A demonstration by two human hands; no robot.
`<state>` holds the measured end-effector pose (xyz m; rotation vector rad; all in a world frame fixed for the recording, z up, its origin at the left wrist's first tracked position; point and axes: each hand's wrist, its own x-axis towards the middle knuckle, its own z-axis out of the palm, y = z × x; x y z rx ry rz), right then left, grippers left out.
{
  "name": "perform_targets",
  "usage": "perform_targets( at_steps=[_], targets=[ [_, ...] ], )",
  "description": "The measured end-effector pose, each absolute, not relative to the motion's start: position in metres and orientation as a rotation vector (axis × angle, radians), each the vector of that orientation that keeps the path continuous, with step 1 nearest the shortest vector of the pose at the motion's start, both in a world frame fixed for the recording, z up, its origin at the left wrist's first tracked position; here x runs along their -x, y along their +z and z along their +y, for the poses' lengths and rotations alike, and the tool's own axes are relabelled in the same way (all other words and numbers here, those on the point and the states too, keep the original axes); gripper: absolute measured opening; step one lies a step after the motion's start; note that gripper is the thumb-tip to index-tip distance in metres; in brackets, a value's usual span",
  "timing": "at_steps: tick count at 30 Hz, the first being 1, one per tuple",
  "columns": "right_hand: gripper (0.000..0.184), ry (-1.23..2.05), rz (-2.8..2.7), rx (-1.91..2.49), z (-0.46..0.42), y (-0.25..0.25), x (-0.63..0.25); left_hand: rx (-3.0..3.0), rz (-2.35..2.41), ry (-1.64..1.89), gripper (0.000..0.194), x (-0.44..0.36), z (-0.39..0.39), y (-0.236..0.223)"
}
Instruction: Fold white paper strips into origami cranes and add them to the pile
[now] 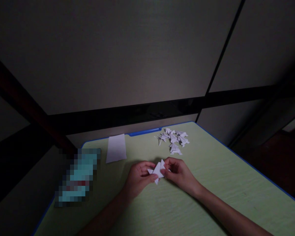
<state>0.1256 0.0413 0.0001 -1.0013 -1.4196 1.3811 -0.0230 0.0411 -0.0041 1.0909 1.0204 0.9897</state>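
Observation:
A small white folded paper figure [157,170] with pointed corners is held just above the table, between both hands. My left hand [140,175] pinches its lower left part, thumb in front and fingers curled behind. On the other side, my right hand [178,170] grips the right part between thumb and forefinger. Part of the paper is hidden by the fingers. Beyond my right hand lies a cluster of several similar folded white paper figures [173,137], some touching or overlapping.
The pale green table [147,213] has a blue edge and a blue groove [145,131] at its far side. White paper [116,148] lies at the back left. A pixelated teal item [80,177] rests near the left edge. Wall panels [127,59] rise behind.

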Motion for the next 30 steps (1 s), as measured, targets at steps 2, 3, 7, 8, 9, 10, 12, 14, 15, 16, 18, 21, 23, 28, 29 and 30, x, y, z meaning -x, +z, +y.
perform_targets(
  at_steps=[2,3,7,8,9,10,12,14,15,16,18,21,23,28,29,30],
  targets=[
    [0.022,1.398,-1.419,0.990,0.042,-0.001,-0.125,-1.094,1.031,0.990,0.023,0.023,0.041,-0.004],
    [0.021,1.392,-1.427,0.985,0.042,-0.001,-0.125,-1.100,1.040,0.998,0.023,0.022,0.040,-0.003],
    [0.012,1.098,-1.611,1.002,0.036,0.001,-0.126,-1.193,1.120,1.060,0.018,0.021,0.039,-0.005],
    [0.010,0.965,-1.716,0.993,0.034,0.002,-0.127,-1.242,1.142,1.055,0.014,0.021,0.038,-0.005],
    [0.009,0.816,-1.844,0.961,0.032,0.004,-0.128,-1.305,1.163,1.042,0.010,0.021,0.038,-0.006],
    [0.009,0.663,-1.991,0.900,0.031,0.005,-0.130,-1.385,1.182,1.029,0.009,0.022,0.037,-0.007],
    [0.013,0.335,-2.278,0.726,0.028,0.007,-0.133,-1.608,1.186,1.000,0.014,0.024,0.036,-0.008],
    [0.018,0.009,-2.470,0.603,0.028,0.008,-0.134,-1.887,1.110,0.966,0.024,0.027,0.036,-0.006],
    [0.020,-0.116,-2.523,0.570,0.028,0.008,-0.134,-2.022,1.048,0.938,0.028,0.029,0.036,-0.005],
    [0.021,-0.201,-2.556,0.553,0.028,0.008,-0.133,-2.141,0.986,0.901,0.030,0.030,0.036,-0.003],
    [0.022,-0.297,-2.585,0.556,0.029,0.005,-0.131,-2.323,0.929,0.807,0.032,0.032,0.037,0.000],
    [0.020,-0.357,-2.592,0.615,0.030,0.001,-0.129,-2.495,0.953,0.628,0.034,0.035,0.039,0.003],
    [0.019,-0.362,-2.579,0.666,0.030,-0.002,-0.128,-2.557,0.953,0.524,0.037,0.038,0.040,0.003],
    [0.019,-0.284,-2.583,0.798,0.030,-0.004,-0.129,-2.614,0.912,0.329,0.045,0.048,0.041,0.003],
    [0.018,-0.268,-2.595,0.819,0.030,-0.003,-0.128,-2.619,0.914,0.310,0.046,0.049,0.040,0.004],
    [0.017,-0.253,-2.611,0.834,0.030,-0.003,-0.128,-2.623,0.918,0.301,0.046,0.050,0.040,0.005]
  ],
)
